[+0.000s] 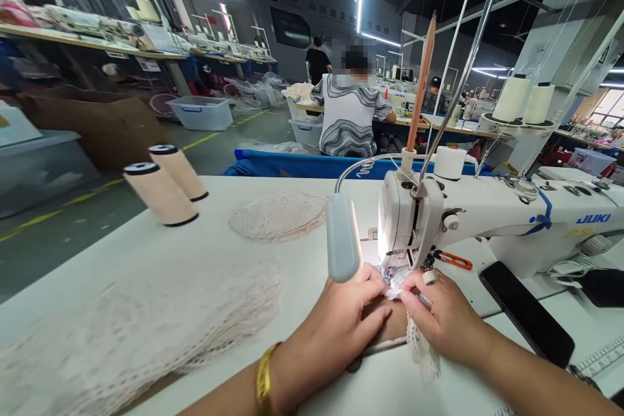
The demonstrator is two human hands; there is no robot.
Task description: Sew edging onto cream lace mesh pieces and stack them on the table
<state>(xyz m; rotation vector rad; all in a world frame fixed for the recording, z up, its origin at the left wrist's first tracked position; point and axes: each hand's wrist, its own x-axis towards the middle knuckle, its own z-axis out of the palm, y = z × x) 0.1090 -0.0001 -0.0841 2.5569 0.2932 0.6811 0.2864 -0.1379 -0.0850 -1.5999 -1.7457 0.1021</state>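
Beneath the needle area of a white sewing machine (407, 221) lies a strip of cream lace (423, 351), its tail hanging toward me. My left hand (341, 312), with a gold bracelet (264, 377) at the wrist, pinches the lace just left of the presser foot. From the other side, the thumb and forefinger of my right hand (439, 312) also grip it. The fingertips of both hands nearly meet in the bright light of a grey lamp (342, 240). The needle itself is hidden.
Stacked lace pieces (146, 325) and a round lace pile (280, 216) lie left. Two thread cones (160, 195) stand behind them. A black phone (526, 312), orange snips (453, 260) and a ruler (602, 354) are right. A person (351, 107) sits ahead.
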